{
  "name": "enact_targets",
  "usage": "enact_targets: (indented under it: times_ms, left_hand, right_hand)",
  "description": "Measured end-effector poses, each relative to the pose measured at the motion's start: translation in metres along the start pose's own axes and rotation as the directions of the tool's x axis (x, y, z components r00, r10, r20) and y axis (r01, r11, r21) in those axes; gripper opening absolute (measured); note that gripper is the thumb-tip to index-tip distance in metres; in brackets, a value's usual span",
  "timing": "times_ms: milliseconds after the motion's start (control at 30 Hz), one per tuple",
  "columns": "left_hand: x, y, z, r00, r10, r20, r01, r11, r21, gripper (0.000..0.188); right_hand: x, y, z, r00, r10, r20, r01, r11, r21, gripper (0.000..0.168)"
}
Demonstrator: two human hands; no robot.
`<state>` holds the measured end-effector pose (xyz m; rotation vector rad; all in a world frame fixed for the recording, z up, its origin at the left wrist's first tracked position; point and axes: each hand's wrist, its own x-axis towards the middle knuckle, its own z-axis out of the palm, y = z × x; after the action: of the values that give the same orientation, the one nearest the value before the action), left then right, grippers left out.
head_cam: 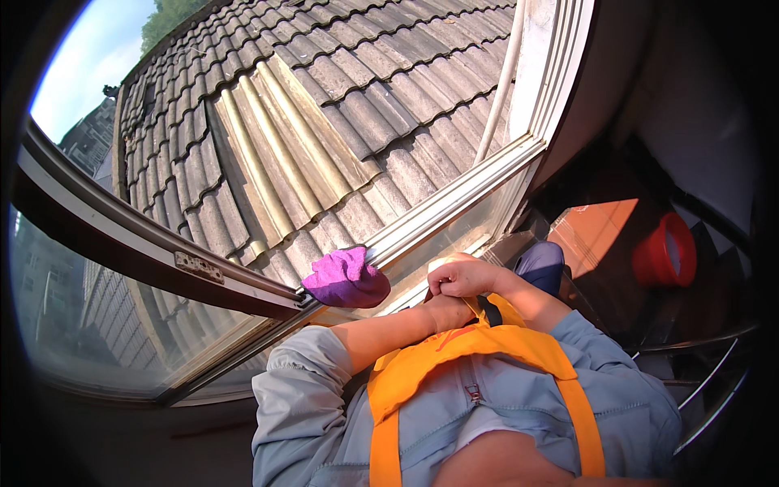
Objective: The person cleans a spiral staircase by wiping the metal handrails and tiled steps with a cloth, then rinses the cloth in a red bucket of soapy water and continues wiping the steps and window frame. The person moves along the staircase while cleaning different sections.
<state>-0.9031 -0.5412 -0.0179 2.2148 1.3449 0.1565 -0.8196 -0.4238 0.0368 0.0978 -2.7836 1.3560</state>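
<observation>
My right hand (461, 275) is above my left wrist with its fingers curled in. Whether anything is pinched between them cannot be told. My left hand (455, 311) reaches in at the front of the orange apron (475, 342); its fingers are hidden behind the right hand and the apron's folds. A black strip shows on the apron beside the hands. Left of my hands, a crumpled purple cloth (347, 279) lies over the window's lower rail, at the foot of the upright sash frame (152, 237).
A white window frame (462, 182) runs in front of me, with glass below its rail. Outside lies a corrugated tile roof (365, 91) with yellowish panels, plus a pale pipe (502, 85). Indoors at right stand a red bucket (664, 251) and curved metal bars (709, 371).
</observation>
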Motion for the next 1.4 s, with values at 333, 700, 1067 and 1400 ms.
enact_targets:
  times_ms: [333,700,1067,1400]
  left_hand:
    - [-0.003,-0.020,0.042,0.974,0.065,-0.219,-0.012,0.972,0.234,0.028]
    - [-0.008,-0.010,-0.017,0.933,0.041,0.356,0.051,0.968,-0.244,0.064]
    - [0.009,-0.008,-0.034,0.876,0.046,0.480,0.219,0.849,-0.480,0.045]
    - [0.022,-0.022,-0.010,0.955,0.104,0.279,-0.036,0.971,-0.237,0.042]
  right_hand:
    - [-0.003,-0.002,0.006,0.997,0.075,0.003,-0.075,0.993,0.087,0.015]
    - [-0.045,0.088,0.021,0.816,0.575,0.060,-0.476,0.610,0.633,0.036]
    - [-0.080,0.165,0.110,0.899,0.349,0.264,-0.396,0.392,0.830,0.032]
    - [-0.089,0.139,0.096,0.902,0.400,0.162,-0.190,0.033,0.981,0.036]
